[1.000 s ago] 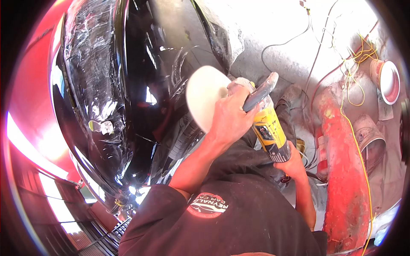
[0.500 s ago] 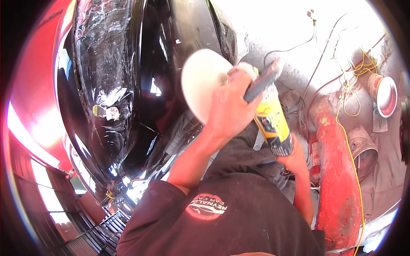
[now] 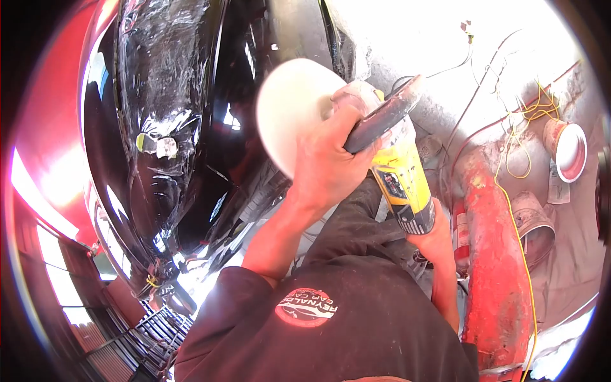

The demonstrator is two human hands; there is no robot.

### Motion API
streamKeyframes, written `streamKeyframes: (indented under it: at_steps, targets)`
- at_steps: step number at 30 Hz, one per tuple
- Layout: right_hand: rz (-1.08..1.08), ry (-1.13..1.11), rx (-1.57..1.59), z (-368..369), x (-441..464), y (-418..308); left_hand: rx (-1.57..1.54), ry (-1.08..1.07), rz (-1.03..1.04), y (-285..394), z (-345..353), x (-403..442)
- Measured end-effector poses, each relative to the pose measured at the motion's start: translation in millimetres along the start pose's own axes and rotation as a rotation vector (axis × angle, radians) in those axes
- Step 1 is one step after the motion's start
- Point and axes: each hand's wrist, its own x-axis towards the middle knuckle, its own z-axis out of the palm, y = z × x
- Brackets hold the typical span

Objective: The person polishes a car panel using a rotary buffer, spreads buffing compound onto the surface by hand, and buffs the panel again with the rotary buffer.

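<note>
A yellow and black power polisher [image 3: 407, 181] is held between both hands in front of my body. My left hand [image 3: 328, 153] is closed around its black side handle [image 3: 385, 118]. Around the rear end of the polisher's body, my right hand [image 3: 435, 239] is wrapped, its fingers partly hidden. The round white pad [image 3: 289, 114] at the polisher's front faces a glossy black car panel [image 3: 232, 89]. Whether the pad touches the panel, I cannot tell.
Clear plastic film [image 3: 168, 70] covers part of the black bodywork. On the right lie a worn red beam [image 3: 496, 254], a yellow cord [image 3: 519, 226], a white-rimmed bucket [image 3: 571, 153] and a tipped dusty bucket [image 3: 534, 232]. Dark cables cross the pale floor.
The polisher and my left hand have shifted a little to the left, with the pad closer to the black panel. My right hand keeps its hold; the view has shifted slightly.
</note>
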Motion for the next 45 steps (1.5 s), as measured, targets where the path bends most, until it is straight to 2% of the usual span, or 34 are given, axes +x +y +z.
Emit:
streamKeyframes:
  at_steps: [4,8,12,17,21,23,28,30,32,35,39,43,44,45]
  targets:
    - [-0.013,-0.054,0.046,3.4,-11.5,20.4,0.104,-0.079,-0.020,-2.6,-3.9,-26.5]
    - [0.075,-0.112,0.067,6.0,-38.9,42.1,0.204,-0.215,0.031,-11.3,-1.9,-57.1]
    - [0.089,-0.105,0.082,3.8,-44.2,38.1,0.169,-0.219,-0.047,-10.4,0.8,-58.0]
    - [-0.014,-0.024,0.043,-6.4,-17.3,-5.2,0.009,-0.036,0.000,-4.5,-10.1,-15.6]
    - [-0.046,0.011,0.003,-14.6,13.0,-53.4,0.110,0.098,0.034,3.9,-27.3,28.8]
    - [-0.078,0.050,-0.012,-11.1,20.1,-60.1,0.034,0.120,0.072,2.9,-31.5,39.5]
    - [-0.096,-0.004,-0.021,-6.5,-2.3,-32.8,0.143,0.051,0.071,13.1,-43.1,-7.8]
    - [-0.077,-0.032,-0.016,-1.9,-24.0,-16.1,0.091,0.079,0.138,6.5,-43.0,-38.0]
    - [-0.048,-0.051,-0.027,1.7,-43.9,-8.1,0.140,0.018,0.186,1.3,-47.5,-70.2]
    - [-0.041,-0.044,-0.039,8.8,-63.4,-0.7,0.117,-0.054,0.146,1.4,-54.5,-100.7]
    - [-0.067,-0.015,-0.057,8.6,-68.2,-3.1,0.108,-0.003,0.137,2.4,-55.2,-104.9]
    - [-0.154,0.056,-0.107,0.6,-46.1,-18.7,0.087,0.163,0.168,-0.8,-50.8,-63.3]
    - [-0.133,0.098,-0.113,-0.1,-38.4,-33.2,0.010,0.165,0.122,0.6,-50.4,-49.6]
    - [-0.129,0.107,-0.127,-2.5,-29.9,-45.2,-0.028,0.233,0.163,-7.0,-45.4,-36.4]
